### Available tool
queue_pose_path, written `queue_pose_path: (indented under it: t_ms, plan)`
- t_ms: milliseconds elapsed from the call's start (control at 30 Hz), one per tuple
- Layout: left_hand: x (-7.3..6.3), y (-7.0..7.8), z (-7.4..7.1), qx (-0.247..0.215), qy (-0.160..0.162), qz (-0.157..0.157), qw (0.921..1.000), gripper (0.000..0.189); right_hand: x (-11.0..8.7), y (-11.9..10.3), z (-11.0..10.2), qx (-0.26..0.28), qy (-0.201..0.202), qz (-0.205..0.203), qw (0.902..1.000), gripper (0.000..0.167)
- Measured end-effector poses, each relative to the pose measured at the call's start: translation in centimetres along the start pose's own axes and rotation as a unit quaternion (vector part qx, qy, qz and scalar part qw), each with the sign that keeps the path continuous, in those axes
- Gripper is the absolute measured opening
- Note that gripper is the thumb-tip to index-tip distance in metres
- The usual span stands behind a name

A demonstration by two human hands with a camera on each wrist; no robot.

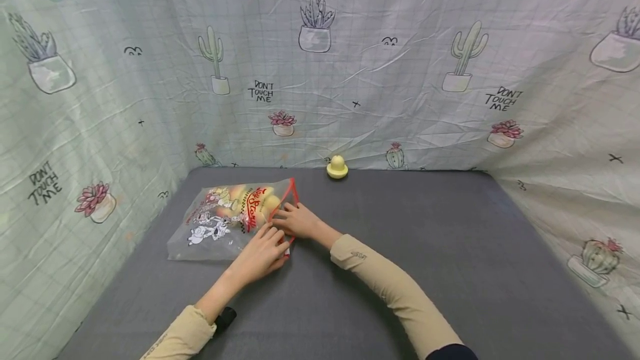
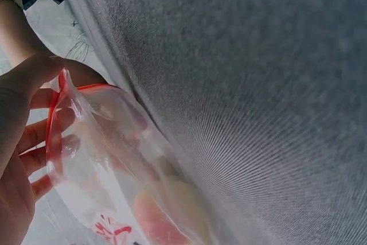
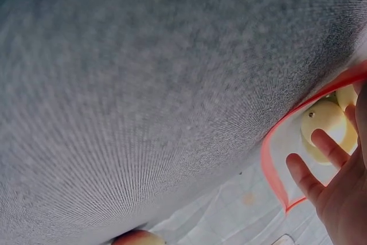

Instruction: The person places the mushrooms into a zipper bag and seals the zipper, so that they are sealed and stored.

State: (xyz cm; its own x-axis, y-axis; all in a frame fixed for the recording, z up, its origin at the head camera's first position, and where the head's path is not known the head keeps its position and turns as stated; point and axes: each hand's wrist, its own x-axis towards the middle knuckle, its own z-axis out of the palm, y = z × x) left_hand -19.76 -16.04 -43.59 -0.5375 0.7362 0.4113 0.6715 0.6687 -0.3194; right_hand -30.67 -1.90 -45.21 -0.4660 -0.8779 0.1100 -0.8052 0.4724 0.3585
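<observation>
A clear plastic zip bag (image 1: 225, 238) with a red edge and "Toy Story" print lies on the table at the left, its mouth toward the right. Rounded yellow and red fruits (image 3: 325, 120) show inside it. My left hand (image 1: 262, 251) pinches the mouth's red rim; in the left wrist view the thumb lies outside, with the fingertips seen through the plastic. My right hand (image 1: 297, 221) grips the rim at the far side of the mouth. Two of its fingers (image 3: 305, 179) spread straight across the opening, while its thumb is hidden.
A yellow bell-shaped piece (image 1: 337, 168) stands at the table's back edge, beyond the bag. A rounded red-and-yellow thing (image 3: 137, 238) peeks in at the bottom of the right wrist view. A cactus-print cloth (image 1: 360, 76) hangs behind and beside the grey table (image 1: 420, 226).
</observation>
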Motion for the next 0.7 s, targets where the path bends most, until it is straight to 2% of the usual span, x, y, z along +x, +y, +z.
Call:
queue_pose_path:
  t_ms: [233, 500, 700]
  plan:
    - [0.0, -0.1, 0.0, 0.004, 0.005, -0.004, 1.0000, 0.018, -0.3, 0.3, 0.0, -0.001, 0.005, -0.006, 1.0000, 0.040]
    - [0.0, -0.2, 0.2, 0.008, 0.010, 0.000, 0.9999, 0.018, -1.0, 0.9, -0.1, -0.005, -0.012, 0.008, 0.9999, 0.048]
    - [0.1, -0.2, 0.3, 0.008, 0.014, -0.001, 0.9999, 0.018, -1.6, 1.4, -0.2, -0.001, -0.007, 0.012, 0.9999, 0.049]
